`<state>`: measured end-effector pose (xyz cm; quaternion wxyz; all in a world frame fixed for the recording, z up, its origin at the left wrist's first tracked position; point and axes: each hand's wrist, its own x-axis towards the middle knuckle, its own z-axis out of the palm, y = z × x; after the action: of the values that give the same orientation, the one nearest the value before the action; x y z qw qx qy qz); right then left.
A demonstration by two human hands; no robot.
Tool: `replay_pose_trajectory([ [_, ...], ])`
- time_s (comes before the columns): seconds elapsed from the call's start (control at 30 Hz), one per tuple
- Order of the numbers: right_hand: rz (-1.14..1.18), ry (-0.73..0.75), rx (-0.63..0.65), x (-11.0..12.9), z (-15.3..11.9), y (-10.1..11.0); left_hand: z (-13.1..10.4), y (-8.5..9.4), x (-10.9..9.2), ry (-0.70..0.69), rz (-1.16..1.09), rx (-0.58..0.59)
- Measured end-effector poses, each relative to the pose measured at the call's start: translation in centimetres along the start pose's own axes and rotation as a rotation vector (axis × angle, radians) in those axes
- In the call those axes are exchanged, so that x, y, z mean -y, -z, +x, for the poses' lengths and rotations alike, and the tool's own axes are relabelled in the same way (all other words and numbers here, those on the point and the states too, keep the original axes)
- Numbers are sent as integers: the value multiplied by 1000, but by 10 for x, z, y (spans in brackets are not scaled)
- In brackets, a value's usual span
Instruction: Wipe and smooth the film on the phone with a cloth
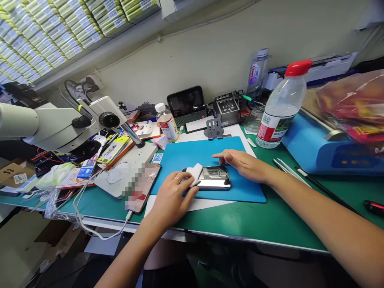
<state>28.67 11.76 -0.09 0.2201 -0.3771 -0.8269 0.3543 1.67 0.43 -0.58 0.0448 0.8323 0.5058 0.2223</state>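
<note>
A smartphone (217,183) with a glossy, reflective face lies flat on a blue mat (183,154). My left hand (172,196), a ring on one finger, pinches a folded white wipe (195,172) against the phone's left end. That end is partly covered by the wipe and fingers. Just beyond the phone's far right edge is my right hand (240,163), its index finger stretched out to the left, with nothing visible in it. Another phone (148,182), plugged into a white cable, rests left of the mat.
A microscope (66,124) stands at left. Behind the mat are a small bottle (167,124), a dark-screened device (186,104), a metal stand (214,129) and a black control box (227,108). A red-capped bottle (279,116) and blue machine (318,144) stand right, near white tweezers-like tools (289,170).
</note>
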Motion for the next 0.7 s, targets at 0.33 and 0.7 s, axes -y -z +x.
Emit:
replay_pose_trajectory([
  [0.33, -6, -29, -27, 1, -2, 1, 33, -21, -62, -90, 25, 46],
  [0.7, 30, 2, -38, -6, 0, -2, 0, 7, -12, 15, 124, 67],
])
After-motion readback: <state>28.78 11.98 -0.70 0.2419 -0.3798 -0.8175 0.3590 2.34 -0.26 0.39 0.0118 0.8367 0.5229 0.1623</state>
